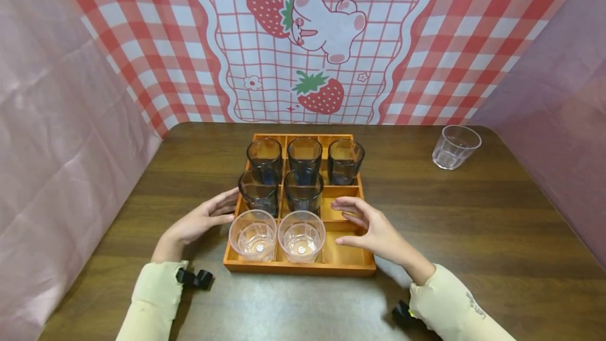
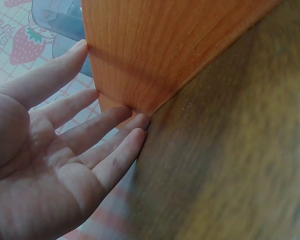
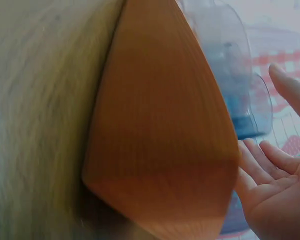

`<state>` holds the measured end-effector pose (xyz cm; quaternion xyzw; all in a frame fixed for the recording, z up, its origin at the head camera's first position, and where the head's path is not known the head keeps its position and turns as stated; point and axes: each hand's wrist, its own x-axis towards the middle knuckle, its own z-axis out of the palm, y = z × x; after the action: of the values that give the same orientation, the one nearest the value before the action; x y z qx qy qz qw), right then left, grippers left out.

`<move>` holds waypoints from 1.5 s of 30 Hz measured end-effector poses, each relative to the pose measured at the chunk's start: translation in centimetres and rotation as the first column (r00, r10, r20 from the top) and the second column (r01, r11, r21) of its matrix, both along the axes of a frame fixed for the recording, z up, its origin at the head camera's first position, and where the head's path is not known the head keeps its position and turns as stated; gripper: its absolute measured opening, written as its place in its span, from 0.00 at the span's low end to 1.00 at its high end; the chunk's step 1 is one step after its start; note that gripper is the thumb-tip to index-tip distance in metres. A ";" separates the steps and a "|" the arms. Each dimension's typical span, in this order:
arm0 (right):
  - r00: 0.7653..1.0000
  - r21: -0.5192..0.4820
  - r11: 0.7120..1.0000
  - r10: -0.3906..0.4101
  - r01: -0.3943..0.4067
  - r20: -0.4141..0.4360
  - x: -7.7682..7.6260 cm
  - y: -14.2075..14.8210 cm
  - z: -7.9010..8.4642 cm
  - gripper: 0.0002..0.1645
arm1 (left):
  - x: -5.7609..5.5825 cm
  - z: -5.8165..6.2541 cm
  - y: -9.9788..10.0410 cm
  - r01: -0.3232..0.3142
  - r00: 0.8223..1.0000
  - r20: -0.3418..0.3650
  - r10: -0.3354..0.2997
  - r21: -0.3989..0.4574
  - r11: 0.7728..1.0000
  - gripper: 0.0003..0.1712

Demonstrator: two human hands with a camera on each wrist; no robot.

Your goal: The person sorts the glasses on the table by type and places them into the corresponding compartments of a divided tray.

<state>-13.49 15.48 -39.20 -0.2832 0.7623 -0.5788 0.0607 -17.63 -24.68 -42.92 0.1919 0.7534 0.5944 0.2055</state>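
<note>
A wooden divided tray point(image 1: 326, 269) holds drinking glasses in its compartments. Three dark glasses point(image 1: 344, 164) stand in the back row and two more in the middle row. Up front, a clear glass point(image 1: 253, 236) fills the left compartment and another clear glass point(image 1: 301, 237) the centre one. My left hand point(image 1: 201, 221) rests its fairly straight fingertips on the tray's left side point(image 2: 155, 45), as the left wrist view shows. Over the right-hand compartments hovers my right hand point(image 1: 376, 228), thumb and fingers spread apart, holding nothing; bare wood shows beneath it.
Far to the right, near the table's back corner, a lone clear glass point(image 1: 455, 147) stands on the dark wooden table point(image 1: 473, 225). A red-checked strawberry cloth point(image 1: 307, 41) hangs behind, with pink cloth point(image 1: 57, 93) at the left side.
</note>
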 end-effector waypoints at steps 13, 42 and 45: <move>0.952 -0.075 0.957 -0.288 0.281 -0.103 -0.5 3.5 -0.3 0.36 | 0.1 0.2 0.0 0.004 1.000 0.002 -0.004 0.004 1.000 0.41; 0.598 -0.176 0.579 -0.797 0.796 0.087 -1.9 11.1 0.4 0.29 | 0.2 0.2 0.1 -0.003 1.000 0.011 0.003 -0.003 1.000 0.42; 0.511 -0.111 0.502 -0.855 0.858 0.083 -2.7 11.8 0.4 0.29 | 0.2 0.3 0.1 -0.003 1.000 0.009 0.003 -0.007 1.000 0.42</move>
<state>-16.18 27.27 -38.82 0.1324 0.7601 -0.5865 -0.2463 -17.44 -24.58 -42.66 0.1875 0.7548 0.5928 0.2089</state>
